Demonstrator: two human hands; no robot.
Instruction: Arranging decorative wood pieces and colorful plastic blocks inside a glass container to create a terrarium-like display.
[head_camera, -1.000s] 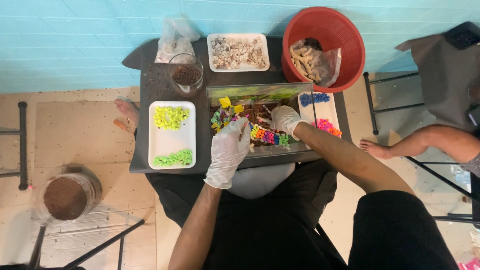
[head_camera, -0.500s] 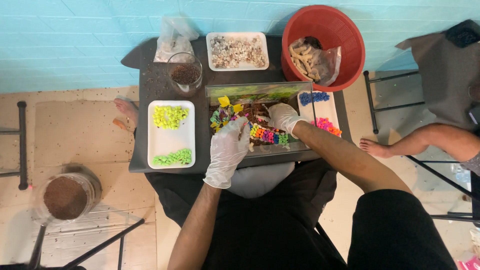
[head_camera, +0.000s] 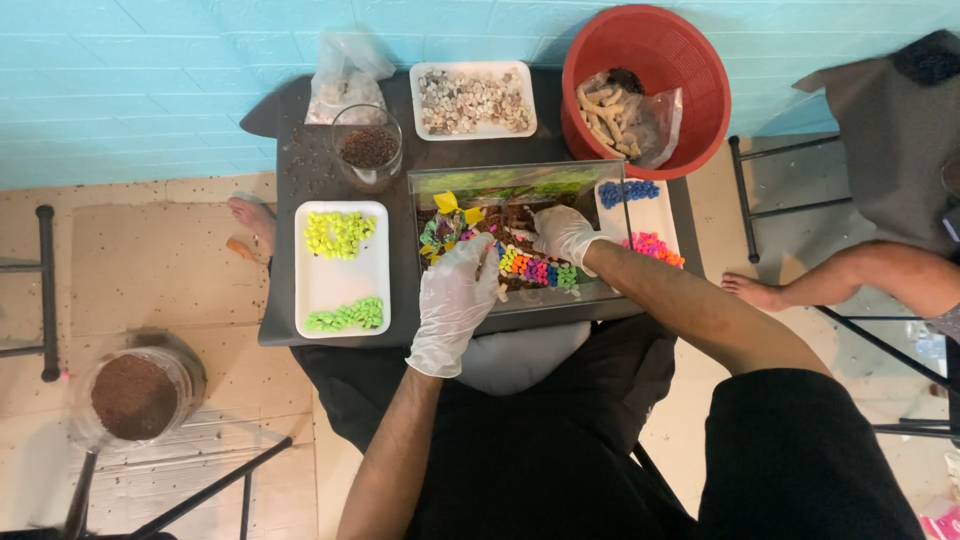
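Beige tiled floor (head_camera: 150, 290) and a turquoise block wall (head_camera: 150, 90) surround a small dark grey counter (head_camera: 400, 300) seen from above. Nearest the wearer, the left hand (head_camera: 455, 305), in a white disposable glove, rests on the near rim of a clear rectangular glass tank (head_camera: 520, 185), fingers curled loosely; whether it grips anything cannot be told. At 2 o'clock from it, the right hand (head_camera: 562, 232), likewise gloved, is inside the tank, fingers bent down onto a row of multicoloured pebbles (head_camera: 535, 270) lying on brown soil; a grasp cannot be confirmed. At 9 o'clock of the tank lies a white rectangular tray (head_camera: 342, 285) carrying yellow and green pebbles. At 3 o'clock, a second white tray (head_camera: 650, 215) carries blue and pink pebbles. Farther off, at 11 o'clock, stands a clear glass cup of dark granules (head_camera: 368, 148); at 12 o'clock, a white tray of pale stones (head_camera: 473, 100); at 1 o'clock, a red plastic basket (head_camera: 645, 85).
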